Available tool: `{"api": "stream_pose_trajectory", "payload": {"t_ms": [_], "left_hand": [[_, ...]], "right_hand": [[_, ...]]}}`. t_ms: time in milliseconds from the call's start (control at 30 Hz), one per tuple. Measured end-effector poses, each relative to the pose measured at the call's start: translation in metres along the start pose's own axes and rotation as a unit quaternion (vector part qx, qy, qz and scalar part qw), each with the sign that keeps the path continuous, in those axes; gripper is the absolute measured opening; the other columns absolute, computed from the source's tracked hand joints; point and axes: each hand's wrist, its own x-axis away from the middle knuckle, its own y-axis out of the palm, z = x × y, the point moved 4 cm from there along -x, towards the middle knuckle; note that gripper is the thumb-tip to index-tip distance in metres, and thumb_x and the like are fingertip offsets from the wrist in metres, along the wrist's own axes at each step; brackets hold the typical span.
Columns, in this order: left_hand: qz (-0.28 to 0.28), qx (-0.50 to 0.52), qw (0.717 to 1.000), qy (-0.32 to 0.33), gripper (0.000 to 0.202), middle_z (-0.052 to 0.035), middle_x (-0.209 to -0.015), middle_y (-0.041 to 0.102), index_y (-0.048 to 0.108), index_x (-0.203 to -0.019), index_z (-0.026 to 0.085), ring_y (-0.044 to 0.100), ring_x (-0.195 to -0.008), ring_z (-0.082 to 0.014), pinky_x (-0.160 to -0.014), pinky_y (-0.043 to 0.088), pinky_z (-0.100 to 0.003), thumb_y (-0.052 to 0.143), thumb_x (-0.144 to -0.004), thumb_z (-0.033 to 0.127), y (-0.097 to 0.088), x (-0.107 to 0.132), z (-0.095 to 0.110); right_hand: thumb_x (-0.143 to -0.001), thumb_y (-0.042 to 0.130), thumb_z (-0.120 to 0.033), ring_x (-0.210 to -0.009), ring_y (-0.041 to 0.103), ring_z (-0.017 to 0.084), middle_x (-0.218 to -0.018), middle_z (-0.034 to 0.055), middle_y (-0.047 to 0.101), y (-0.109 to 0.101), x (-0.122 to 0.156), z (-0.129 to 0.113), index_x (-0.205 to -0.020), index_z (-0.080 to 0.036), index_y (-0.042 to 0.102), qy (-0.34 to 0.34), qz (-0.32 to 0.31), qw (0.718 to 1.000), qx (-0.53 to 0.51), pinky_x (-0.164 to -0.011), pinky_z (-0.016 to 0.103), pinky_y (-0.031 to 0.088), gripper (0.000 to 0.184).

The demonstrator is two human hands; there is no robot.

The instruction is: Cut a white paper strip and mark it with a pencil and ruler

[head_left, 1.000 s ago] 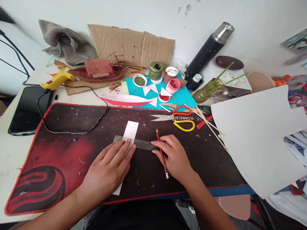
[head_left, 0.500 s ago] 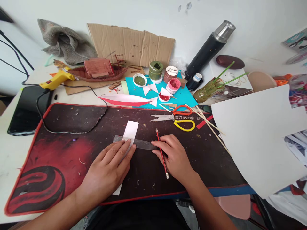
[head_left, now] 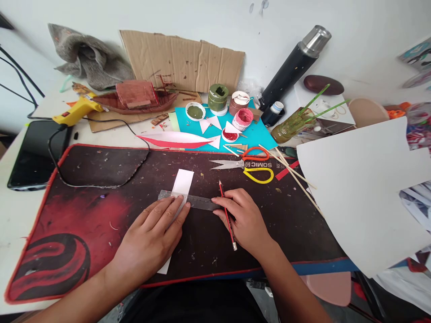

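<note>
A white paper strip (head_left: 183, 181) lies on the dark red-edged mat (head_left: 101, 197), running towards me under my left hand (head_left: 151, 240). A clear ruler (head_left: 195, 200) lies across the strip. My left hand lies flat with fingers stretched out, pressing on the strip and the ruler's near edge. My right hand (head_left: 244, 220) is closed around a red pencil (head_left: 227, 215), its tip pointing away from me, and its fingertips touch the ruler's right end.
Orange-and-yellow scissors (head_left: 251, 163) and wooden skewers (head_left: 292, 172) lie beyond my right hand. Paint pots (head_left: 242, 119), a black flask (head_left: 292, 67), a model boat (head_left: 138, 98), a yellow glue gun (head_left: 76, 110), a phone (head_left: 35, 154) and a large white sheet (head_left: 363, 193) surround the mat.
Both hands, the ruler and the strip stay put. Only the camera has tipped slightly, shifting the far objects a little.
</note>
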Motion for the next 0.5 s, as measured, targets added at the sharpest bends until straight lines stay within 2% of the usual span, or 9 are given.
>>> {"api": "stream_pose_trajectory", "payload": {"t_ms": [333, 500], "left_hand": [[0.003, 0.005, 1.0, 0.003, 0.04, -0.0167, -0.146, 0.075, 0.068, -0.143, 0.009, 0.07, -0.131, -0.0312, -0.116, 0.052, -0.045, 0.062, -0.104, 0.015, 0.0001, -0.0009, 0.0], [-0.003, 0.008, 1.0, 0.0, 0.04, -0.0168, -0.147, 0.074, 0.068, -0.144, 0.009, 0.07, -0.132, -0.0315, -0.116, 0.051, -0.045, 0.062, -0.105, 0.016, 0.0004, -0.0008, 0.0002]], "right_hand": [[-0.113, 0.068, -0.025, -0.1, 0.069, 0.027, -0.109, 0.0093, 0.074, -0.0006, 0.0, -0.0002, -0.131, -0.026, 0.076, 0.004, -0.001, 1.0, -0.004, -0.087, 0.044, 0.062, 0.019], [-0.111, 0.071, -0.023, -0.1, 0.069, 0.027, -0.109, 0.0093, 0.073, -0.0009, -0.0004, -0.0002, -0.128, -0.023, 0.076, 0.0, 0.0, 1.0, -0.005, -0.087, 0.044, 0.062, 0.018]]}}
